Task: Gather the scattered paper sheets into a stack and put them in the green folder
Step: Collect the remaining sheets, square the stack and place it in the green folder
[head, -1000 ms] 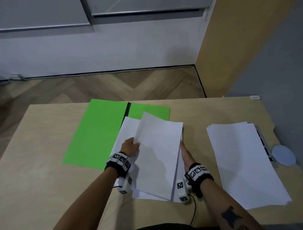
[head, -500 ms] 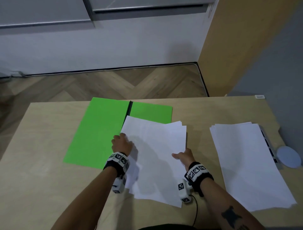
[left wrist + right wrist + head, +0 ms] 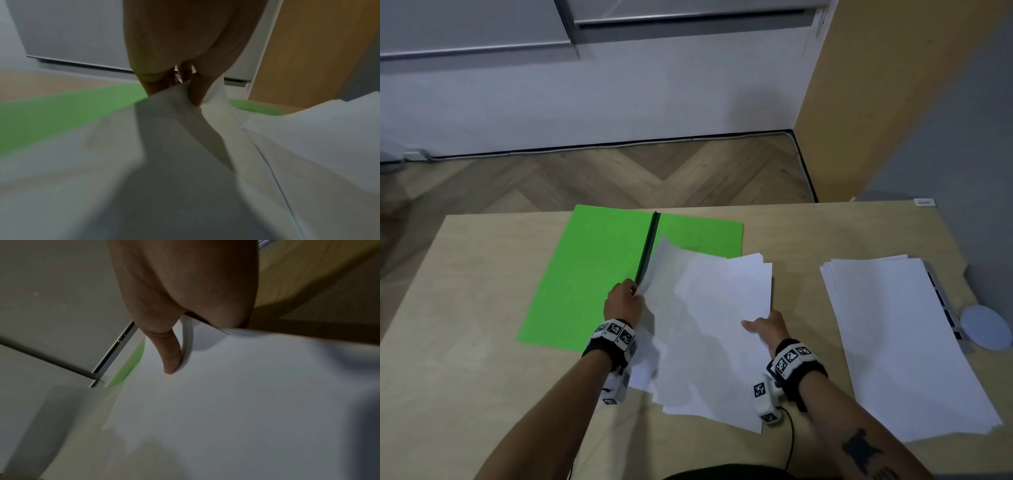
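An open green folder (image 3: 599, 270) with a black spine lies on the wooden table (image 3: 448, 342). A loose pile of white sheets (image 3: 709, 329) covers its right half and hangs over the near edge. My left hand (image 3: 624, 301) pinches the pile's left edge, thumb on top in the left wrist view (image 3: 195, 91), and the edge lifts and curls. My right hand (image 3: 768, 329) pinches the right edge with the thumb (image 3: 170, 356) on top of the sheets (image 3: 246, 394). A strip of folder (image 3: 51, 110) shows green beside the sheets (image 3: 164, 162).
A second stack of white paper (image 3: 900, 342) lies at the table's right side. Beside it are a keyboard edge (image 3: 941, 301) and a round grey disc (image 3: 986, 327). A wooden panel and grey wall stand at the far right.
The single sheet held up a second ago came down on the pile. Both hands moved to the pile's side edges and took hold; the left edge now lifts.
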